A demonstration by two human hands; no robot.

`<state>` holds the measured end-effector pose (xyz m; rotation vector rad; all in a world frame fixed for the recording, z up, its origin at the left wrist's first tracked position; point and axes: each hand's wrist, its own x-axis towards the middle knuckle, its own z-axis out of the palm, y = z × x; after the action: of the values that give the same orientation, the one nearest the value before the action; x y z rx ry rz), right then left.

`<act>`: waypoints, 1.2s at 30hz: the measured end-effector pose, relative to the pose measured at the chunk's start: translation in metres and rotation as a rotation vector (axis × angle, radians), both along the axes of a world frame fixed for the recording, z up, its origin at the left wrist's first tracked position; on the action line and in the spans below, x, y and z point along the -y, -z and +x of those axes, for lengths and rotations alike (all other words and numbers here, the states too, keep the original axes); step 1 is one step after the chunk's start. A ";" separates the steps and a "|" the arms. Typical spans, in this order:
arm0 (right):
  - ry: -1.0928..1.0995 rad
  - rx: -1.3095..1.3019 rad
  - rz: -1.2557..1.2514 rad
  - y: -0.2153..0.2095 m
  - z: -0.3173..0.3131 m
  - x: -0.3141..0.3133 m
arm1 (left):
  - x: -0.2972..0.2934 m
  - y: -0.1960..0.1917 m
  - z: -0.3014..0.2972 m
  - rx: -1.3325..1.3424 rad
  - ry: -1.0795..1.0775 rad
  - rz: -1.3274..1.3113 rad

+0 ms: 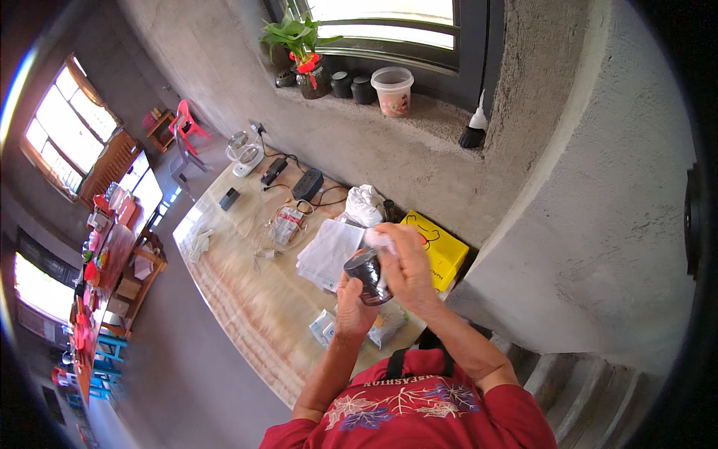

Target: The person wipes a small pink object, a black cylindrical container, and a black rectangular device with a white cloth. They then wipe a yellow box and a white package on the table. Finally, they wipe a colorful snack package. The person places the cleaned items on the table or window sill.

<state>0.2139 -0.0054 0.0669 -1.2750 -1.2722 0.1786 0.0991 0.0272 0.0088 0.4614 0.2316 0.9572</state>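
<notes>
Left hand [353, 308]: fingers wrapped around 1 dark jar [366, 271], apparently to steady it above the table [247, 299]. Right hand [407, 271]: fingers gripping 1 pale cloth [378, 239] beside the jar, bunched presumably for control. Papers [329, 248] lie beyond.

Up on the windowsill [432, 118] I see a leafy plant [293, 34] left of a whitish tub [393, 91]. A red chair [185, 120] stands far off left, beyond the black power strip [307, 184] on the table [247, 295].
</notes>
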 end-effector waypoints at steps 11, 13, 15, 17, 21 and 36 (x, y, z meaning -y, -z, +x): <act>-0.079 0.360 0.037 0.051 -0.030 0.048 | -0.016 0.039 -0.018 -0.221 -0.140 0.019; -0.094 0.230 -0.111 0.056 -0.013 0.055 | -0.017 0.036 -0.019 -0.195 -0.108 0.041; -0.097 0.100 -0.262 0.056 -0.002 0.058 | -0.016 0.033 -0.022 -0.196 -0.063 0.002; -0.059 0.007 -0.180 0.033 0.006 0.045 | -0.016 0.036 -0.020 -0.198 -0.020 0.047; 0.004 0.215 -0.057 0.013 -0.019 0.011 | -0.002 0.009 -0.003 -0.046 -0.063 -0.044; -0.244 0.187 -0.066 0.030 -0.017 0.044 | -0.017 0.026 -0.024 -0.003 -0.001 -0.090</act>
<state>0.1966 -0.0498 0.0369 -1.2105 -1.5948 0.2821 0.0754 0.0440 -0.0173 0.3803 0.2766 0.9427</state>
